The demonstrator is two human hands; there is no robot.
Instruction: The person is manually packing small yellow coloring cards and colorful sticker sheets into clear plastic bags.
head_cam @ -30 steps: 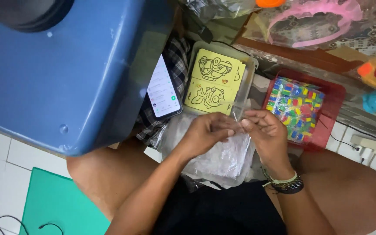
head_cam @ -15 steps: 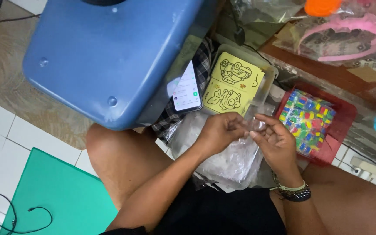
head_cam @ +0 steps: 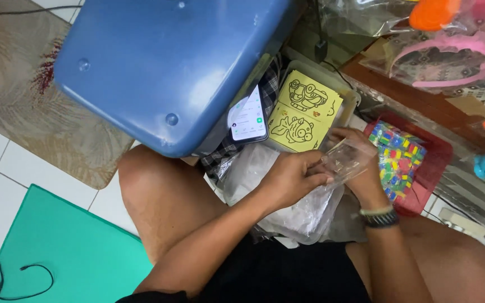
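I sit on the floor with both hands over my lap. My left hand point(head_cam: 294, 178) pinches the near edge of a small clear plastic bag point(head_cam: 348, 159). My right hand point(head_cam: 360, 174) holds the same bag from behind and below; a dark wristband sits on that wrist. A larger pile of clear plastic bags point(head_cam: 298, 216) lies on my lap under the hands. Just beyond them is a yellow card with black line drawings point(head_cam: 304, 112) in a clear tray.
A big blue plastic tub point(head_cam: 164, 62) fills the upper left, with a lit phone point(head_cam: 248, 116) leaning beside it. A red tray of small coloured pieces point(head_cam: 422, 168) stands at right. Pink and orange toys in plastic point(head_cam: 450, 50) lie behind. A green mat point(head_cam: 68, 252) covers the floor at lower left.
The view has swung, so the tub sits higher and more floor shows. My hands have lifted the small clear bag and spread it between them.
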